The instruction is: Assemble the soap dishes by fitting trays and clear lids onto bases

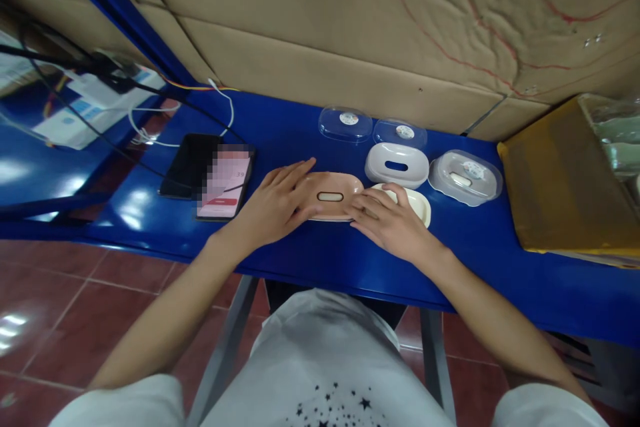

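Observation:
A pink oval dish, shaped like a soap dish with a slot in its middle, rests at the front of the blue table. My left hand grips its left end, thumb along the near side and the upper fingers stretched out. At the right end, the bent fingers of my right hand hold the rim. My right hand also covers part of a cream dish beside it. Behind that stands a white dish with an oval slot. Two clear lids with round stickers lie further back.
Right of the white dish sits another dish under a clear lid. A cardboard box with wrapped items occupies the table's right side. To the left are a phone, a dark flat object, cables and a power strip. Cardboard lines the back.

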A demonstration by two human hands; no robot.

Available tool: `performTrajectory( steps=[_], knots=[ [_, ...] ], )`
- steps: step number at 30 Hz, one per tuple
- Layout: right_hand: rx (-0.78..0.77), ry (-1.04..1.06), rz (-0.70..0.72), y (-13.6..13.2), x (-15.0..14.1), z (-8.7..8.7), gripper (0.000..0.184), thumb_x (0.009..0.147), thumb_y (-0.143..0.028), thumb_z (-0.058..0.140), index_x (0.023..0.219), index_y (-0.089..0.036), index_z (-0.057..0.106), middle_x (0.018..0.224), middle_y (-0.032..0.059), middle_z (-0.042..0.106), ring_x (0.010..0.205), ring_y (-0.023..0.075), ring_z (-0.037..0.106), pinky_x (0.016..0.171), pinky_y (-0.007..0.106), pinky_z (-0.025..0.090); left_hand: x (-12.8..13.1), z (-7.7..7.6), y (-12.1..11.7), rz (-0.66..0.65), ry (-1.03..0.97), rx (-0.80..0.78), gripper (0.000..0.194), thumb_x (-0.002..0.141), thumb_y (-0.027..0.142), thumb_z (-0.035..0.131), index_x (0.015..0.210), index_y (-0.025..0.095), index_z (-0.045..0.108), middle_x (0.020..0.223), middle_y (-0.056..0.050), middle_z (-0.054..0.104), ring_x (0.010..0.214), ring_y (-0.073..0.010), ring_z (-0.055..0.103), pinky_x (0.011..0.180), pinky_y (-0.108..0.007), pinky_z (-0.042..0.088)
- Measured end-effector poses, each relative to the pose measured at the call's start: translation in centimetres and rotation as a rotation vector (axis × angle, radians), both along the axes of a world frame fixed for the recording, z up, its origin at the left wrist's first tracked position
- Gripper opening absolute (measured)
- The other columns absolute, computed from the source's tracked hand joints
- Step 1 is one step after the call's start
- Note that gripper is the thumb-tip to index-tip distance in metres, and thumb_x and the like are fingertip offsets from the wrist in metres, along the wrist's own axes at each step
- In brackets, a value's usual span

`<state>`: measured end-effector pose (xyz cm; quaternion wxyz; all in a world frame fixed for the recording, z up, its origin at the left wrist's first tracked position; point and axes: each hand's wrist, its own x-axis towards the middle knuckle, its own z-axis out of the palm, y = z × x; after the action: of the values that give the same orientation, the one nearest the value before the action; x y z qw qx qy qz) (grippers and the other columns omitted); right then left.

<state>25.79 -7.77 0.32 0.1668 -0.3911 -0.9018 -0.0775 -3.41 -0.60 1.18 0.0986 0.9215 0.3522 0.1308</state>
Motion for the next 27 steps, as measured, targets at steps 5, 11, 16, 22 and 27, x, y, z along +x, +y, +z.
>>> performTrajectory(
  steps=[5,11,16,22,27],
  knots=[
    [-0.048,0.014,-0.002,-0.1,0.0,0.2,0.031,0.113,-0.028,0.058,0.141,-0.027,0.070,0.141,0.0060,0.078,0.133,0.0267,0.066,0.117,0.049,0.038,4.2,2.5,5.7,0.146,0.039,-0.002,0.065,0.110,0.045,0.054,0.170,0.020,0.044,0.177,-0.019,0.038,0.161,-0.0427,0.042,0.127,-0.064,0.039],
    [0.025,0.053,-0.019,0.1,0.3,0.3,0.031,0.114,-0.029,0.055,0.141,-0.024,0.070,0.147,0.0086,0.075,0.131,0.0256,0.068,0.116,0.046,0.037,8.7,2.7,12.9,0.085,0.185,-0.106,0.080,0.101,0.036,0.071,0.172,0.021,0.038,0.184,-0.023,0.019,0.169,-0.0438,0.023,0.131,-0.068,0.029],
    [0.077,0.101,-0.032,0.3,1.2,0.3,0.039,0.112,-0.024,0.057,0.151,-0.027,0.063,0.147,0.0107,0.074,0.131,0.0263,0.069,0.114,0.047,0.038,8.5,1.8,14.6,0.079,0.214,-0.117,0.078,0.094,0.041,0.079,0.165,0.028,0.050,0.169,-0.021,0.044,0.157,-0.0473,0.040,0.125,-0.069,0.032],
    [0.070,0.120,-0.021,0.5,1.3,-0.1,0.034,0.111,-0.023,0.057,0.145,-0.024,0.066,0.147,0.0133,0.073,0.131,0.0275,0.069,0.114,0.048,0.039,6.7,0.8,13.8,0.100,0.122,-0.156,0.076,0.091,0.052,0.081,0.160,0.034,0.054,0.168,-0.018,0.043,0.155,-0.0475,0.040,0.123,-0.071,0.030],
    [0.041,0.147,-0.029,0.7,1.4,-0.4,0.047,0.111,-0.023,0.058,0.157,-0.029,0.058,0.151,0.0129,0.071,0.133,0.0289,0.069,0.114,0.049,0.040,5.9,0.9,13.1,0.142,0.052,-0.172,0.065,0.094,0.048,0.077,0.153,0.030,0.060,0.155,-0.016,0.058,0.143,-0.0436,0.053,0.119,-0.066,0.039]
  ],
)
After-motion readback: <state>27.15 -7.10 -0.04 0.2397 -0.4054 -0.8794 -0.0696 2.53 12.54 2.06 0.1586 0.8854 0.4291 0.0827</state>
